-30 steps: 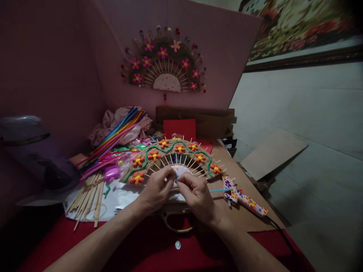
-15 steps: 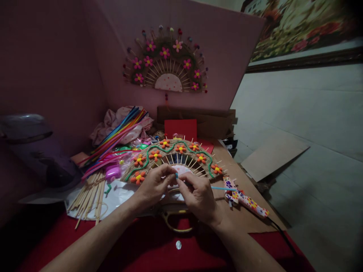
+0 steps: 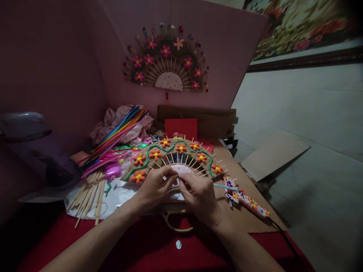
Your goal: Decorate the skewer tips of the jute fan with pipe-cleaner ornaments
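My left hand point(image 3: 157, 185) and my right hand point(image 3: 200, 192) meet fingertip to fingertip in front of the fan. Both are closed in a pinch on a light-blue pipe cleaner point(image 3: 225, 186); its free end sticks out to the right, past my right hand. The pinched end is mostly hidden by my fingers. Behind them lies a fan of sticks and twine point(image 3: 154, 146), decorated with orange flowers point(image 3: 155, 154) and a wavy green strip. Below my hands shows the looped handle of scissors point(image 3: 177, 229), partly covered.
At right, a flower-patterned glue gun point(image 3: 249, 203) rests on cardboard point(image 3: 241, 223). Wooden sticks point(image 3: 87, 196) and colourful pipe cleaners point(image 3: 119, 132) lie left. A similar fan with pink flowers point(image 3: 169, 82) hangs behind. A small silvery disc point(image 3: 178, 244) sits on the red cloth point(image 3: 147, 245).
My right-hand fingers have curled further around the blue pipe cleaner, hiding more of its pinched end. Its free end has shifted slightly right and up.
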A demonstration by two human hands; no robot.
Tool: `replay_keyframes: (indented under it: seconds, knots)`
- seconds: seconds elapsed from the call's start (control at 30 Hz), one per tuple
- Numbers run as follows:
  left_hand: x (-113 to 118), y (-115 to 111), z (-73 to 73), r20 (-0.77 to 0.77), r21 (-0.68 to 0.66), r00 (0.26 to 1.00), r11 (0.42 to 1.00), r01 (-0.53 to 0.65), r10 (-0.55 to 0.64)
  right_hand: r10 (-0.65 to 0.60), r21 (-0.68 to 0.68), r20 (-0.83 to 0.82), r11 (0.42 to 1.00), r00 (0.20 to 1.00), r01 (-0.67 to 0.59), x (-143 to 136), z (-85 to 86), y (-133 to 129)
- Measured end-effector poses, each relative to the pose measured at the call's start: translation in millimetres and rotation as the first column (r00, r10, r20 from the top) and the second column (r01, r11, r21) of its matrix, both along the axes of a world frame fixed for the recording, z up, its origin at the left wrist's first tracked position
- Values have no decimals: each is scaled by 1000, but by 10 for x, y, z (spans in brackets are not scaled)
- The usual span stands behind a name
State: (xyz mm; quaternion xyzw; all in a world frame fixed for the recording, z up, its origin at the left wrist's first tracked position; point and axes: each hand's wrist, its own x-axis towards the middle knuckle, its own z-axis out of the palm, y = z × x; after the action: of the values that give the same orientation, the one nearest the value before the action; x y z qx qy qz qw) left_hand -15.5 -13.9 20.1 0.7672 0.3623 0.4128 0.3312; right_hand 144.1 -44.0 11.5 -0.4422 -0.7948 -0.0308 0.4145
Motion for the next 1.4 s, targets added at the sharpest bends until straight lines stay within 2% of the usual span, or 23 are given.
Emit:
replay_keyframes:
  seconds: [0.1,0.23,0.5,0.6,0.7,0.83,0.9,0.97,1.03,1.13,1.2,1.27,1.4]
  knots:
    - [-14,20,-22,-3,-45,1000,999,23,-23,-18,35,78,999,997,15,13,-30,13]
    - [-18,32,-63,49,-129,997,990,61,-55,-41,47,85,998,996,37,8,-38,19]
    - [57,-45,-6,249,-269,966,963,0,69,11,-1,8,1000,1000,-11,-17,12,-9]
    - [81,-59,27,333,-407,938,912,55,92,3,-18,5,1000,1000,-3,-16,13,-14]
    - [89,-45,39,436,-516,896,839,173,83,2,-44,1,999,1000,-2,-16,16,-24]
    - [92,-25,16,554,-600,825,739,307,107,31,-87,-5,996,1000,-31,-18,27,-43]
    - [94,-28,-5,573,-612,812,716,336,109,33,-94,-11,995,999,-33,-18,35,-49]
    - [99,-38,-21,565,-599,820,730,330,93,40,-103,-18,994,999,-42,-18,43,-53]
    - [108,-50,-27,527,-563,847,776,284,72,55,-111,-19,992,998,-56,-18,47,-51]
    - [126,-66,-16,408,-487,909,864,132,91,57,-87,13,995,998,-55,-18,38,-41]
    - [129,-68,-1,343,-440,932,896,52,115,39,-66,32,997,999,-36,-18,31,-32]
    - [118,-61,15,329,-426,938,904,45,108,19,-68,9,998,1000,-18,-17,31,-24]
    - [69,-34,39,367,-430,929,893,130,42,-9,-89,-86,996,996,2,-6,48,-15]
